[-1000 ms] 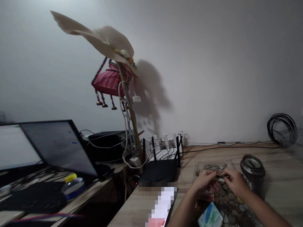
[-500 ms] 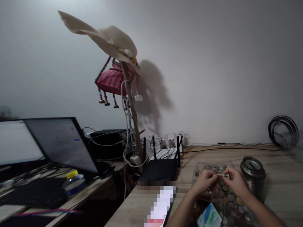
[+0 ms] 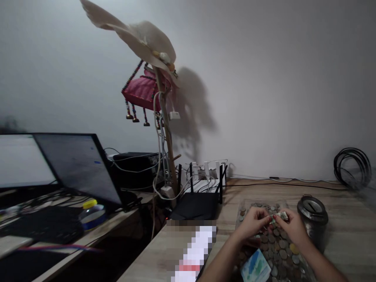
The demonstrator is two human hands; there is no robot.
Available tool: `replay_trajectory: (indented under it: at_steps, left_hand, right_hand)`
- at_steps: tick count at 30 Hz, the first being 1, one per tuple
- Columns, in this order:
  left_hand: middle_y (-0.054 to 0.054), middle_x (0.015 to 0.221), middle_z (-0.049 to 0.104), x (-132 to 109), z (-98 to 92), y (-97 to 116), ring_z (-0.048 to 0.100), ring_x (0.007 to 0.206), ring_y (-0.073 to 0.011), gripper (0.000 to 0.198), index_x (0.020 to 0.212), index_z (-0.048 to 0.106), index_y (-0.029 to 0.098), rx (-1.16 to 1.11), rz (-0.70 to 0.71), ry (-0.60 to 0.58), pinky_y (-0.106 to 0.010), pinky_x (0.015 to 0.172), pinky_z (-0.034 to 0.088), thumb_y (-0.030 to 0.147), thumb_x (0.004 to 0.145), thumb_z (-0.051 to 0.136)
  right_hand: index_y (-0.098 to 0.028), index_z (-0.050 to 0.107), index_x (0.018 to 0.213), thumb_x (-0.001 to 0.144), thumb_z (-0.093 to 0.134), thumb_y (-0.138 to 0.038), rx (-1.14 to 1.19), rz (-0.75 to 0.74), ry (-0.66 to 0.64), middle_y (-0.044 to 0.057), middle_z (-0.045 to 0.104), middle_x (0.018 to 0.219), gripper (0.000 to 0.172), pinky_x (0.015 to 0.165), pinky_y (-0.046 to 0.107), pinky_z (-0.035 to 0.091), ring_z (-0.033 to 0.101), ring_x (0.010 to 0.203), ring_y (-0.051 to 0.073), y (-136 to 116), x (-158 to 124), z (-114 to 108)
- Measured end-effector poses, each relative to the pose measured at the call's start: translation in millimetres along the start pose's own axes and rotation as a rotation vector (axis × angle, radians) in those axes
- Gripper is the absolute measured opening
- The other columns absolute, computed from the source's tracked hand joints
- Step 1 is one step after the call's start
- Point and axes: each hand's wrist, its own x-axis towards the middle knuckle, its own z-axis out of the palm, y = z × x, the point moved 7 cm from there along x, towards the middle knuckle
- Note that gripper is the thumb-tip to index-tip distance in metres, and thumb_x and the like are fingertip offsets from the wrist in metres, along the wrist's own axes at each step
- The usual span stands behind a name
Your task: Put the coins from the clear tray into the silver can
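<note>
While I watch remotely, L hand & R hand both pinch folded paper at 4 o'clock over coins, prob. two-handed b/c it's floppy, jar at its 3 o'clock.

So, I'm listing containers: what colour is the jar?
The jar is dark grey with a metallic sheen, seen in the head view.

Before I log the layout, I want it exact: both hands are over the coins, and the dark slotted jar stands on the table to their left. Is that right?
Not the left: in the head view, the left hand and right hand are over the coins, but the dark slotted jar stands on the table to their right.
</note>
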Motion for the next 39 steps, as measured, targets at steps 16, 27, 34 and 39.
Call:
replay_trajectory:
  at_steps: [16,27,34,39]
  left_hand:
    - [-0.004,0.066,0.062,9.2,-7.1,-0.2,0.056,0.058,-0.0123,0.042,0.07,0.06,0.011,0.086,0.11,0.052,-0.023,0.057,0.042,0.052,0.065,0.057]
    - [-0.004,0.066,0.063,11.0,-12.5,1.8,0.057,0.06,-0.0135,0.033,0.07,0.061,0.011,0.251,0.149,0.109,-0.022,0.055,0.041,0.042,0.071,0.049]
    - [-0.004,0.066,0.064,13.1,-15.1,-0.7,0.058,0.061,-0.0139,0.032,0.071,0.062,0.012,0.339,0.185,0.134,-0.022,0.056,0.041,0.038,0.073,0.044]
    - [-0.004,0.068,0.064,12.9,-15.1,-0.2,0.057,0.06,-0.0133,0.03,0.072,0.062,0.012,0.372,0.192,0.136,-0.021,0.056,0.041,0.034,0.074,0.042]
  right_hand:
    - [-0.019,0.063,0.081,0.07,0.051,-0.033,-0.49,-0.007,0.259,0.004,0.065,0.074,0.021,0.059,0.025,0.042,0.058,0.065,0.016,-77.5,13.8,-117.7]
    - [-0.022,0.066,0.075,0.064,0.052,-0.027,-1.055,0.216,0.147,0.005,0.065,0.078,0.018,0.055,0.023,0.03,0.056,0.071,0.017,-46.4,31.5,-144.4]
    - [-0.024,0.064,0.08,0.067,0.05,-0.028,-1.106,0.253,0.165,0.006,0.066,0.08,0.02,0.052,0.024,0.028,0.057,0.073,0.019,-53.3,28.6,-136.1]
    - [-0.022,0.063,0.081,0.067,0.05,-0.026,-1.165,0.316,0.149,0.008,0.066,0.082,0.02,0.054,0.025,0.029,0.058,0.076,0.02,-48.4,32.3,-131.8]
